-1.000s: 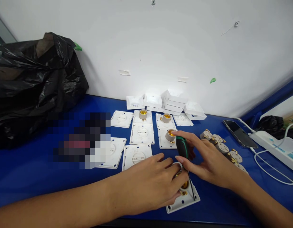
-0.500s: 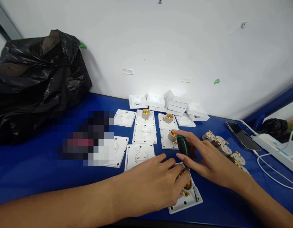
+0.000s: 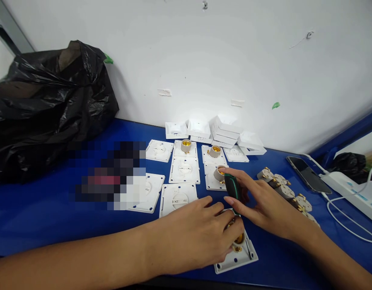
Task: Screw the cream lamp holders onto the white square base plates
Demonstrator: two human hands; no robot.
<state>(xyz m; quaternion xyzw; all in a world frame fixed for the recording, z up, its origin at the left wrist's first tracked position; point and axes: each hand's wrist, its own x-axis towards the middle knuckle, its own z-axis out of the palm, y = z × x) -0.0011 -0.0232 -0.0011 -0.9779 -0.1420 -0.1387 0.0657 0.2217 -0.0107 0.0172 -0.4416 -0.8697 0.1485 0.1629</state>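
Observation:
My left hand (image 3: 201,233) is closed around a lamp socket (image 3: 239,239) with a brass-coloured screw lining, its fingers hiding much of it. That socket sits on a square white plate (image 3: 231,266) at the table's front edge. In my right hand (image 3: 264,201) is a screwdriver, held between thumb and fingers by its black and green handle (image 3: 231,189). Its thin shaft slants down beside the socket, the tip near the plate's right corner. Just beyond the handle, another socket (image 3: 218,173) stands on its own white plate (image 3: 211,183), partly covered by my right fingertips.
Several white plates (image 3: 184,177) lie in the middle, with white boxes (image 3: 224,133) stacked by the wall. Loose socket parts (image 3: 285,191), a phone (image 3: 308,173) and a power strip (image 3: 355,191) with cables lie right. A black plastic bag (image 3: 53,108) bulks left; pixelation hides an area beside it.
The whole view has shifted slightly, so things appear a little further right. Both hands keep nearly the same hold and place on the socket and screwdriver.

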